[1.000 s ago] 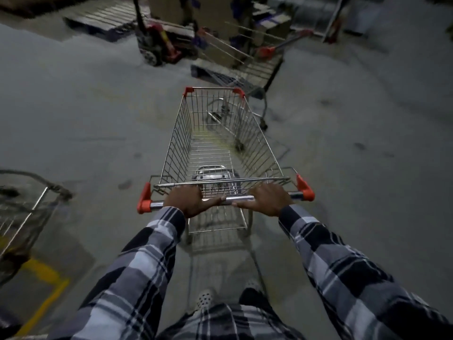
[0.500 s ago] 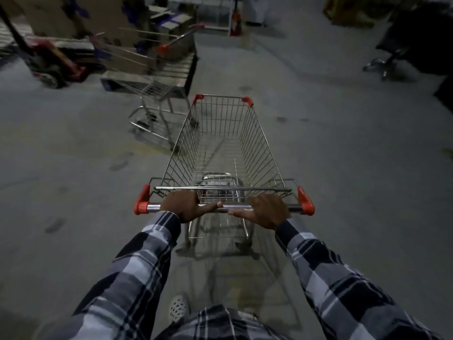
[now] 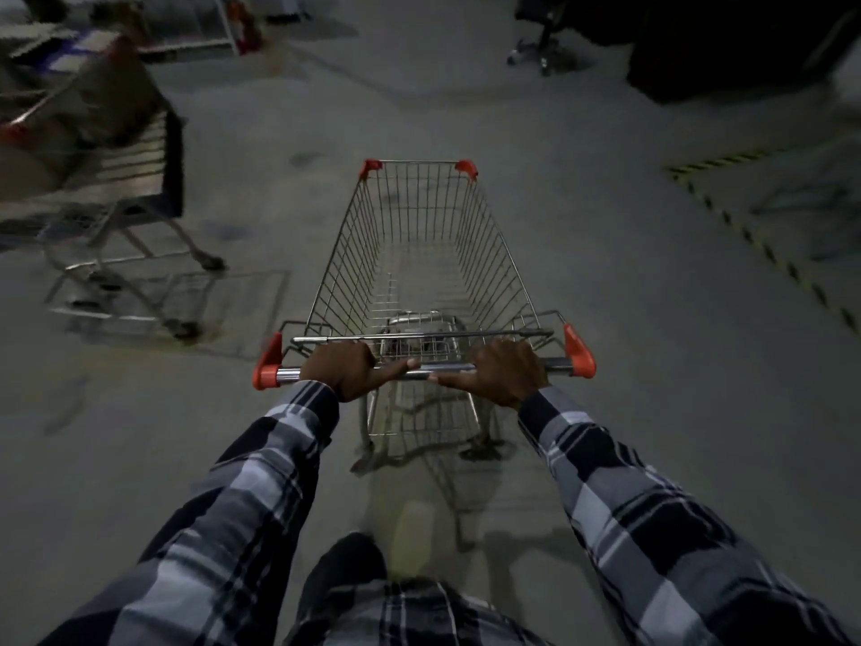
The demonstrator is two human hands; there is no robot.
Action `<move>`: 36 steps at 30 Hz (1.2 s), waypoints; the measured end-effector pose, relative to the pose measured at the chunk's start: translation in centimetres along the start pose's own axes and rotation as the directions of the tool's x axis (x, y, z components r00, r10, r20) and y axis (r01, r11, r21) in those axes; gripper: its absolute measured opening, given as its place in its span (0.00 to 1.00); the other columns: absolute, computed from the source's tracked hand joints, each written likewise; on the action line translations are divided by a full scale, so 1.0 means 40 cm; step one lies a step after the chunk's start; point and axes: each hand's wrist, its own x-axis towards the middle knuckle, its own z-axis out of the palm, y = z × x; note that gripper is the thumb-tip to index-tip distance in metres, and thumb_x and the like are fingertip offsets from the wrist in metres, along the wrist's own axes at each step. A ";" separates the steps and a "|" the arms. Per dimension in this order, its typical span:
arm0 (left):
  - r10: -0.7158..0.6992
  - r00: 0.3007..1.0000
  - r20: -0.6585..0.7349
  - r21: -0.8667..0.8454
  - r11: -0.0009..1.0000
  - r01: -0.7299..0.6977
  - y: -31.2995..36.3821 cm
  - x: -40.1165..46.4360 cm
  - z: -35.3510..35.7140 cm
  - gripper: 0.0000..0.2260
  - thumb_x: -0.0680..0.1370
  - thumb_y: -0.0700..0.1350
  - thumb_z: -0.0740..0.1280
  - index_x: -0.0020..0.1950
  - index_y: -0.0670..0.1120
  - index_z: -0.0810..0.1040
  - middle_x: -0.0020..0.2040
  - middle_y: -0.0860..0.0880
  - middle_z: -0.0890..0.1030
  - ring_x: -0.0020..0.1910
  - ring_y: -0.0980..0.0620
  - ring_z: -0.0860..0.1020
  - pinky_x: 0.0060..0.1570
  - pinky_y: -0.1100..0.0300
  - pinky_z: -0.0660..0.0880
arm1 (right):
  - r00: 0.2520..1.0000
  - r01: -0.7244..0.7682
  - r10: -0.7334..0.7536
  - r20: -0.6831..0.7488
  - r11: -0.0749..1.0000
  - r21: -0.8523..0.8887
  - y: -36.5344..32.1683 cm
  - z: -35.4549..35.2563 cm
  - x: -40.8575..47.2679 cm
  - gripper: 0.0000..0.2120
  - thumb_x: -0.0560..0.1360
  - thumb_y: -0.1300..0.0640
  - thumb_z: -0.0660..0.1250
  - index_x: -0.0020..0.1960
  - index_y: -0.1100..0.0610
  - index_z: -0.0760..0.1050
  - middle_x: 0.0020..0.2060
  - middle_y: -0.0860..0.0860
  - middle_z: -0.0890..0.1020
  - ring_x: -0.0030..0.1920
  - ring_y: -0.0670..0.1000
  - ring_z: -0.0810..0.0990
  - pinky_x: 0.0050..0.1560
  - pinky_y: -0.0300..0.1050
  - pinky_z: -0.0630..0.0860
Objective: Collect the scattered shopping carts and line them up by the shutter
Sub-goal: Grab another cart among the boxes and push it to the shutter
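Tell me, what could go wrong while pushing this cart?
The other cart stands close on the left; a swerve could clip it. An office chair waits ahead on the right, hard to see in the dim light. Both hands, left and right, grip the handle of the pushed cart, so steering looks steady.

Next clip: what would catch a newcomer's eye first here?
The empty silver wire shopping cart with red corner caps fills the centre, both hands, left and right, gripping its handle bar. A second, blurred wire cart stands at left, and yellow-black striped floor tape runs at right.
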 end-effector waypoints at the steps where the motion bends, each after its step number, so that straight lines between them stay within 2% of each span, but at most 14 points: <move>1: 0.030 1.000 0.005 0.006 1.000 -0.030 0.022 0.043 -0.007 0.38 0.70 0.79 0.46 0.26 0.46 0.69 0.25 0.48 0.73 0.26 0.49 0.73 0.32 0.58 0.67 | 1.000 -0.020 0.020 -0.001 1.000 -0.001 0.038 -0.005 0.002 0.40 0.62 0.17 0.34 0.26 0.50 0.64 0.21 0.47 0.68 0.21 0.47 0.66 0.27 0.38 0.65; 3: 0.085 0.996 0.024 0.008 0.996 -0.085 0.064 0.130 -0.022 0.37 0.72 0.77 0.47 0.26 0.46 0.69 0.26 0.48 0.73 0.27 0.49 0.74 0.33 0.58 0.67 | 0.997 -0.071 0.072 0.003 0.997 -0.015 0.111 -0.016 0.009 0.40 0.64 0.18 0.37 0.27 0.51 0.66 0.22 0.47 0.69 0.22 0.47 0.68 0.28 0.38 0.66; 6: 0.159 0.987 0.018 0.030 0.987 -0.159 0.127 0.269 -0.048 0.37 0.71 0.78 0.48 0.26 0.46 0.70 0.26 0.48 0.74 0.28 0.49 0.75 0.33 0.58 0.70 | 0.985 -0.171 0.171 0.000 0.984 -0.044 0.216 -0.030 0.034 0.42 0.66 0.18 0.41 0.36 0.52 0.76 0.28 0.49 0.77 0.29 0.49 0.76 0.33 0.42 0.73; 9: 0.239 0.970 0.033 0.037 0.970 -0.240 0.183 0.436 -0.076 0.38 0.70 0.79 0.48 0.26 0.46 0.71 0.25 0.48 0.75 0.27 0.49 0.76 0.33 0.58 0.69 | 0.969 -0.249 0.249 -0.012 0.966 -0.077 0.332 -0.038 0.085 0.46 0.64 0.17 0.38 0.41 0.51 0.79 0.30 0.48 0.79 0.31 0.50 0.78 0.31 0.41 0.69; 12: 0.331 0.943 0.033 0.051 0.942 -0.333 0.233 0.625 -0.106 0.39 0.68 0.80 0.45 0.26 0.46 0.70 0.24 0.49 0.73 0.25 0.51 0.74 0.32 0.59 0.67 | 0.943 -0.333 0.332 -0.025 0.939 -0.085 0.458 -0.051 0.152 0.48 0.63 0.17 0.36 0.42 0.52 0.79 0.29 0.47 0.78 0.30 0.49 0.78 0.31 0.41 0.70; 15: 0.424 0.906 0.001 0.060 0.904 -0.423 0.296 0.804 -0.130 0.40 0.66 0.82 0.41 0.25 0.47 0.69 0.23 0.50 0.71 0.24 0.52 0.73 0.30 0.60 0.65 | 0.915 -0.403 0.403 -0.020 0.913 -0.066 0.581 -0.070 0.214 0.45 0.66 0.20 0.40 0.46 0.53 0.80 0.30 0.46 0.75 0.30 0.49 0.75 0.32 0.41 0.68; 17: 0.464 0.886 0.013 0.044 0.885 -0.464 0.349 0.921 -0.147 0.40 0.66 0.82 0.43 0.25 0.46 0.69 0.23 0.50 0.72 0.24 0.52 0.74 0.32 0.60 0.67 | 0.896 -0.443 0.442 -0.035 0.892 -0.084 0.671 -0.077 0.250 0.44 0.68 0.20 0.42 0.51 0.53 0.80 0.31 0.48 0.78 0.31 0.49 0.76 0.33 0.41 0.68; 20: 0.530 0.848 0.029 0.041 0.847 -0.531 0.436 1.081 -0.177 0.40 0.68 0.82 0.44 0.24 0.46 0.69 0.22 0.50 0.71 0.24 0.51 0.74 0.33 0.59 0.69 | 0.861 -0.509 0.507 -0.049 0.859 -0.060 0.804 -0.083 0.289 0.40 0.70 0.21 0.47 0.56 0.51 0.79 0.40 0.51 0.84 0.39 0.52 0.82 0.36 0.42 0.69; 24: 0.596 0.801 0.062 0.022 0.801 -0.598 0.570 1.262 -0.208 0.40 0.67 0.82 0.45 0.23 0.47 0.68 0.22 0.51 0.71 0.23 0.52 0.72 0.33 0.58 0.69 | 0.812 -0.584 0.579 -0.071 0.809 -0.073 0.969 -0.088 0.316 0.38 0.68 0.20 0.47 0.51 0.48 0.79 0.42 0.49 0.84 0.42 0.52 0.83 0.37 0.44 0.71; 29: 0.689 0.723 0.054 0.045 0.722 -0.691 0.778 1.514 -0.230 0.41 0.65 0.83 0.42 0.23 0.47 0.67 0.22 0.51 0.69 0.23 0.52 0.69 0.32 0.58 0.68 | 0.718 -0.696 0.686 -0.118 0.711 -0.104 1.226 -0.097 0.346 0.40 0.66 0.19 0.46 0.52 0.48 0.80 0.46 0.50 0.85 0.48 0.53 0.83 0.45 0.46 0.76; 34: 0.757 0.651 0.058 0.068 0.648 -0.759 1.027 1.766 -0.269 0.39 0.68 0.81 0.46 0.24 0.46 0.69 0.24 0.50 0.72 0.26 0.53 0.72 0.34 0.57 0.68 | 0.623 -0.780 0.762 -0.173 0.620 -0.078 1.522 -0.112 0.369 0.43 0.65 0.18 0.42 0.48 0.50 0.80 0.42 0.52 0.85 0.45 0.54 0.84 0.44 0.47 0.77; 36: 0.764 0.642 0.060 0.059 0.640 -0.766 1.131 1.861 -0.278 0.39 0.68 0.81 0.47 0.25 0.46 0.71 0.26 0.50 0.75 0.28 0.53 0.74 0.35 0.57 0.68 | 0.649 -0.751 0.691 -0.319 0.649 -0.120 1.643 -0.110 0.373 0.40 0.69 0.20 0.47 0.42 0.52 0.81 0.33 0.53 0.83 0.35 0.55 0.83 0.37 0.47 0.77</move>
